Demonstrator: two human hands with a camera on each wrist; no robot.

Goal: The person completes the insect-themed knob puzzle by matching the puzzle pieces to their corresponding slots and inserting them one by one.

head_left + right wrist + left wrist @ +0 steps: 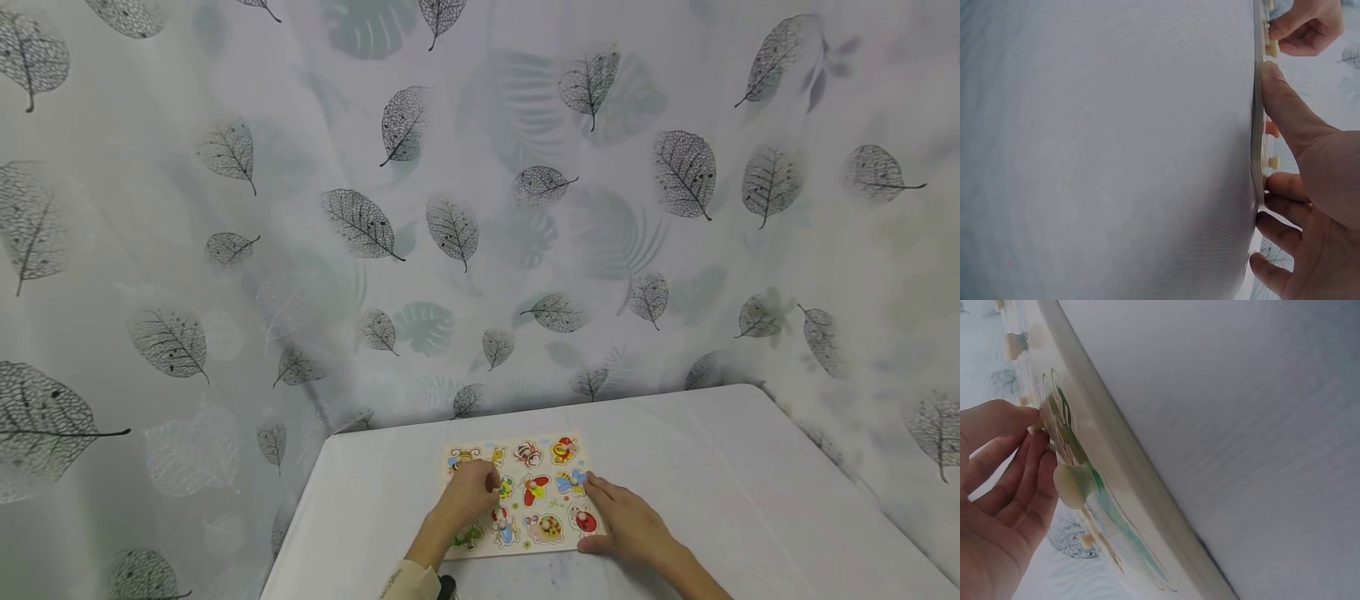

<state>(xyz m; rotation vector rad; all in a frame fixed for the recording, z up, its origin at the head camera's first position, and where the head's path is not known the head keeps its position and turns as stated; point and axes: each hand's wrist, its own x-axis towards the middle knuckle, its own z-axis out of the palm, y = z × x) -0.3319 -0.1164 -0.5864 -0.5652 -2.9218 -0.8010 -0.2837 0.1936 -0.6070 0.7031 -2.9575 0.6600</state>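
A wooden peg puzzle board (514, 506) with colourful insect pieces lies flat on the table. My left hand (467, 492) is over its left side, hiding part of the left column. In the left wrist view the thumb and fingers of the left hand (1007, 481) pinch a small pale knob on a piece. A nearer piece with a round wooden knob (1072, 485) sits beside these fingers. My right hand (630, 521) rests along the board's right edge. In the right wrist view the right hand (1310, 206) has its thumb and fingers fairly straight against that edge.
The white table (697, 467) stands against a leaf-printed curtain (480, 208) at the back and sides. A small black object (447, 586) shows beside the left sleeve (412, 581), close to the bottom of the head view.
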